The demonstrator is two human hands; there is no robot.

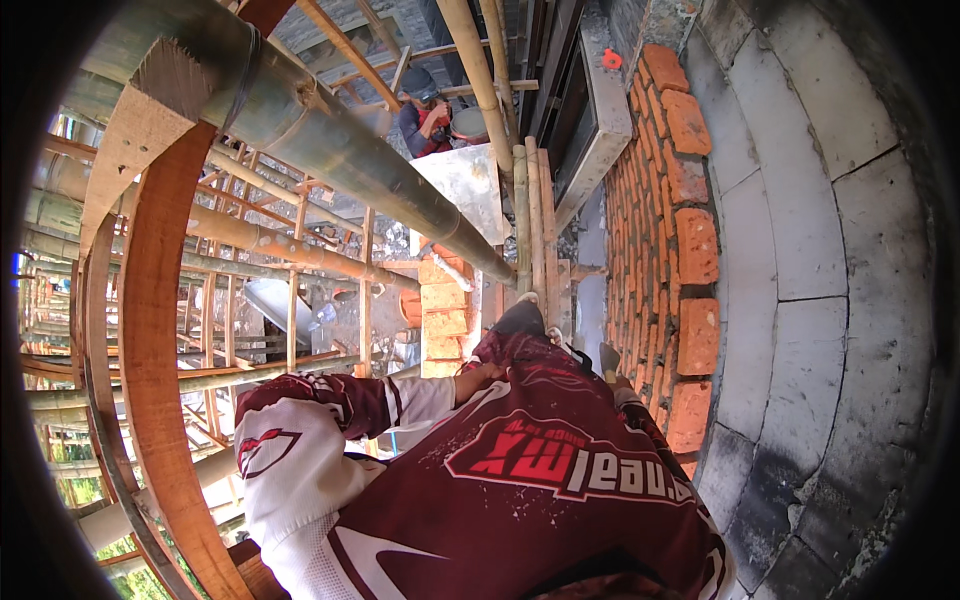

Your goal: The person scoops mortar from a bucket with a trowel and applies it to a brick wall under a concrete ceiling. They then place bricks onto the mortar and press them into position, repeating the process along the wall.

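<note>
My left hand (480, 381) rests against my maroon shirt, low at the front, and the shirt's folds hide its fingers. My right hand (621, 383) is mostly covered by the shirt and sleeve. It is closed on a small hand tool (608, 358) with a grey head and a pale handle; its exact kind is too small to make out. Close to the right hand runs an orange brick wall (697, 245) with rough mortar joints. Below my left hand's side, a stack of orange bricks (443, 297) stands beside the planks.
A thick bamboo pole (370, 180) slants across in front of me. Curved timber (160, 330) and bamboo scaffolding fill the left. Grey block walling (790, 240) rises at right. A co-worker (428, 115) is lower down, near a pale board (465, 185) and a round pan (469, 123).
</note>
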